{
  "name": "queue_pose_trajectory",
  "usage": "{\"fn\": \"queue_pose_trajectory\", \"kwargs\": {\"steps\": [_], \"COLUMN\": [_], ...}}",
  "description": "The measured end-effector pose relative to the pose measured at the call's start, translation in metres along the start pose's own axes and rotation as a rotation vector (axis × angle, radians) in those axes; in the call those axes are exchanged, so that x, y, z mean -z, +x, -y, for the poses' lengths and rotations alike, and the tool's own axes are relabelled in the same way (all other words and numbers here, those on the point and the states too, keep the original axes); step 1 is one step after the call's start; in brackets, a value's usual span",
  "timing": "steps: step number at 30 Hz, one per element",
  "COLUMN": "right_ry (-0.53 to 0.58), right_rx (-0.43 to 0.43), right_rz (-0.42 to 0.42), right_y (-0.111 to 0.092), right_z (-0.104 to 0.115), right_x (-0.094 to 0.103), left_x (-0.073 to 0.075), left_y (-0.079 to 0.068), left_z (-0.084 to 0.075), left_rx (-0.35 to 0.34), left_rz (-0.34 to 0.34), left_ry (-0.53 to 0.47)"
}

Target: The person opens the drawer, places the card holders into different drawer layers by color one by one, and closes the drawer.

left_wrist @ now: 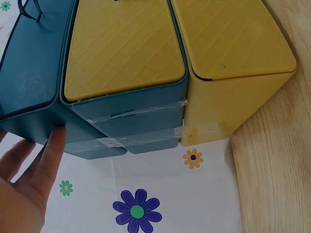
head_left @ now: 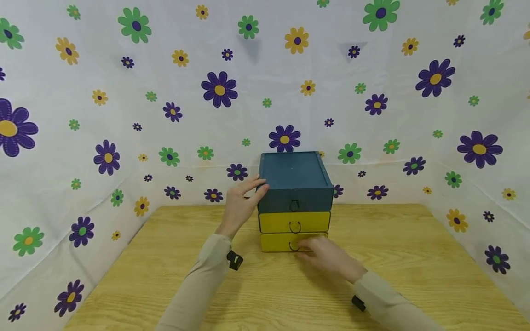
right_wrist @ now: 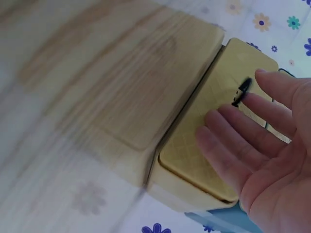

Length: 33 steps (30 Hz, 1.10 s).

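Observation:
A small three-tier drawer box stands on the table, with a blue top drawer [head_left: 273, 200] and a yellow middle drawer [head_left: 273, 222] and yellow bottom drawer [head_left: 275, 242] below it. All three fronts look closed. My left hand [head_left: 240, 207] rests on the box's upper left edge, fingers fairly straight; in the left wrist view, fingertips touch the blue side. At the bottom drawer, my right hand [head_left: 327, 255] is by the black ring pull [right_wrist: 241, 92]. Its index fingertip is at the ring, with the thumb apart and the other fingers loosely extended before the yellow front.
The wooden table [head_left: 186, 285] spreads around the box. A white cloth with printed flowers [head_left: 186, 138] hangs behind and on both sides. Clear tape [left_wrist: 116, 141] runs across the box's side. Black wrist cameras sit at both cuffs.

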State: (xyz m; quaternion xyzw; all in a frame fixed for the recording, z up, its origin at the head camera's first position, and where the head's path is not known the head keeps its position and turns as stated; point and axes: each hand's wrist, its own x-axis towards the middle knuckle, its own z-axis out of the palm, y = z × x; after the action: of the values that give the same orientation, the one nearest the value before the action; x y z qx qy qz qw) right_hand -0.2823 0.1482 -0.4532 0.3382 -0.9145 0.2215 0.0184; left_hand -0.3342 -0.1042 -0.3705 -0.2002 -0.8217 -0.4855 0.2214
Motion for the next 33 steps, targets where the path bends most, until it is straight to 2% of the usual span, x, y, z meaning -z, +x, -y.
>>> {"fn": "queue_pose_trajectory", "kwargs": {"steps": [4,9,14,20,25,33], "right_ry": [-0.007,-0.048,-0.11,-0.113,-0.102,-0.079], "right_rx": [0.004,0.033,0.053,0.037,0.012,0.031], "right_rz": [0.023,0.062,0.015,-0.031,-0.038,-0.026], "right_y": [-0.006,-0.003,0.004,0.008,0.008,0.007], "right_z": [-0.002,-0.003,-0.004,-0.006,-0.008,-0.01], "right_x": [0.003,0.001,-0.004,-0.005,-0.005,-0.004], "left_x": [0.0,0.001,0.0,0.001,0.001,-0.001], "left_y": [-0.001,0.0,-0.001,0.0,0.0,0.001], "left_z": [0.001,0.001,-0.001,-0.001,0.0,0.002], "left_rx": [-0.004,-0.002,0.014,0.006,0.007,0.004], "left_rz": [0.003,-0.005,0.009,0.001,0.01,-0.007], "left_ry": [0.009,-0.004,-0.031,-0.033,-0.042,-0.035]}}
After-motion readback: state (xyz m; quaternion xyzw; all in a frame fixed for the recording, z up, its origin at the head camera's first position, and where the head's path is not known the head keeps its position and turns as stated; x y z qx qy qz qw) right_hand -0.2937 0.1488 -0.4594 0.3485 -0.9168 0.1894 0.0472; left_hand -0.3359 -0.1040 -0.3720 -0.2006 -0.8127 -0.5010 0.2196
